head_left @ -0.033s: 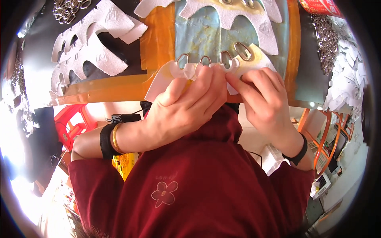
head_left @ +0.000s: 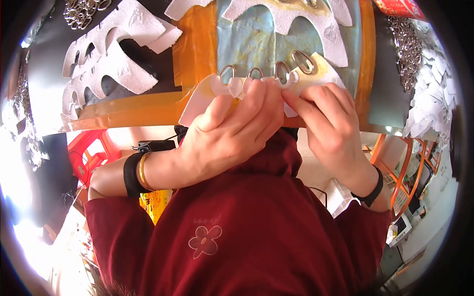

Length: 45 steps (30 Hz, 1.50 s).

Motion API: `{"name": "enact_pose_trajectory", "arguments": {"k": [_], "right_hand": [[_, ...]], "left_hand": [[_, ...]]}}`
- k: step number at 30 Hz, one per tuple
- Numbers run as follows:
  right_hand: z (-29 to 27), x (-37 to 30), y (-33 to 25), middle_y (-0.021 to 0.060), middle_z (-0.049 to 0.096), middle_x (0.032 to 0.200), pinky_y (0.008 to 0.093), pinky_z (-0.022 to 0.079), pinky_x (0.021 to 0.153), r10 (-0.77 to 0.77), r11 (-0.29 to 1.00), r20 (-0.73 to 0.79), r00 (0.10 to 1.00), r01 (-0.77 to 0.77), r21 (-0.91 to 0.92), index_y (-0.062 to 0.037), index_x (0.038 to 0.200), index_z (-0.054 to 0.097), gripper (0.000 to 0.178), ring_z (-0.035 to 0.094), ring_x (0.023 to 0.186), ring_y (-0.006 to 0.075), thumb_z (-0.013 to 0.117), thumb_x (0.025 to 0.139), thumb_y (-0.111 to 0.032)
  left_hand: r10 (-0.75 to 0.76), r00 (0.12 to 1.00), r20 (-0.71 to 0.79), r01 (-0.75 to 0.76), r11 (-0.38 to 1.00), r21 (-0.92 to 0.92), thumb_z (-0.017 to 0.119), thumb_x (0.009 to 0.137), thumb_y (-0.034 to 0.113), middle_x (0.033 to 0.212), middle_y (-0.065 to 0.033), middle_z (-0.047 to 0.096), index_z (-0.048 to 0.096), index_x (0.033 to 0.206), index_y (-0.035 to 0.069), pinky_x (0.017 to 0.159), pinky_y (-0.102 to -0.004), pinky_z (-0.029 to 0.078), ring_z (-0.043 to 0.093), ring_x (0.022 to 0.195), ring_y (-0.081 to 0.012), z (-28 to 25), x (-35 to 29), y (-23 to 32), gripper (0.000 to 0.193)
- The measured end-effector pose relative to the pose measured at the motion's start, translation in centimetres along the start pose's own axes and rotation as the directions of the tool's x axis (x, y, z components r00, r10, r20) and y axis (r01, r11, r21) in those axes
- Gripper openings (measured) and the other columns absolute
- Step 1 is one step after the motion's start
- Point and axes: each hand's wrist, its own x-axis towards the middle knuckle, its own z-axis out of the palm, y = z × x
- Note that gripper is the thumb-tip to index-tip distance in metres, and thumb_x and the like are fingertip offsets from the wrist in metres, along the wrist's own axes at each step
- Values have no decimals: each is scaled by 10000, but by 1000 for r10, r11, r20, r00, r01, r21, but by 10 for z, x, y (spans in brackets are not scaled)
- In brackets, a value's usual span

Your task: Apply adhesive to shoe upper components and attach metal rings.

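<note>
A white, fuzzy-surfaced cut-out piece (head_left: 200, 102) with curved tabs lies at the table's near edge. Several oval metal rings (head_left: 310, 67) stick up along its far side, apparently caught in the tabs. My left hand (head_left: 229, 133) is closed on the middle of this piece, its fingertips pressed together beside the rings and covering part of it. Against it, my right hand (head_left: 331, 118) pinches at the base of the tab near the right-hand rings. What lies between those fingertips is hidden. Yellowish patches show on the piece's right end.
More white cut-outs (head_left: 111, 69) lie at the left, others (head_left: 296, 17) on the blue sheet (head_left: 249, 44) ahead. Orange tape (head_left: 197, 54) borders that sheet. Metal rings are heaped at far left (head_left: 84, 12) and right (head_left: 406, 52), beside a pile of small white pieces (head_left: 432, 93).
Both hands keep the same grip at the same spot. The view has shifted very slightly; nothing else visibly differs.
</note>
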Motion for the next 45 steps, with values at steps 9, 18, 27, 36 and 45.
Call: {"name": "enact_pose_trajectory", "arguments": {"k": [9, 18, 27, 36, 45], "right_hand": [[-1, -4, -4, 68, 559, 896, 356, 464, 730, 79, 995, -17, 997, -78, 57, -25, 1012, 711, 260, 568, 868, 235, 677, 754, -8], [7, 4, 1, 61, 561, 947, 381, 473, 802, 66, 995, -141, 988, -77, -68, -34, 1092, 714, 350, 576, 896, 242, 638, 766, 70], [11, 0, -10, 29, 537, 901, 360, 461, 778, 127, 974, -90, 988, -141, -179, -25, 1171, 661, 377, 556, 867, 218, 645, 796, 10], [11, -6, -30, 57, 550, 967, 372, 463, 779, 189, 976, -190, 963, -206, -74, -34, 1171, 665, 402, 564, 868, 233, 704, 772, -12], [33, 13, -31, 50, 573, 961, 351, 484, 765, 37, 999, -266, 963, -38, 0, -12, 1041, 679, 270, 568, 862, 221, 689, 772, -26]], "left_hand": [[-155, 985, 80, 174, 877, -449, 745, 764, 275, 1309, 11, 628, 662, 1226, 164, 977, -446, 351, 521, 1265, -200, -6, -5, -15, 482], [-160, 987, -23, 131, 875, -466, 797, 744, 283, 1221, -11, 621, 685, 1138, 140, 1007, -476, 345, 544, 1199, -227, -5, -5, -20, 434], [-257, 961, -101, 176, 852, -493, 859, 654, 330, 1074, 7, 661, 719, 1014, 137, 913, -379, 369, 608, 1024, -224, -25, -15, -29, 432], [-287, 947, -142, 201, 879, -433, 826, 696, 126, 1017, 28, 655, 734, 937, 153, 829, -347, 389, 601, 922, -179, -5, -5, -27, 259], [-513, 858, 7, 459, 761, -459, 820, 746, 178, 918, -13, 598, 718, 835, 104, 805, -366, 403, 586, 891, -218, -4, 12, -32, 154]]}}
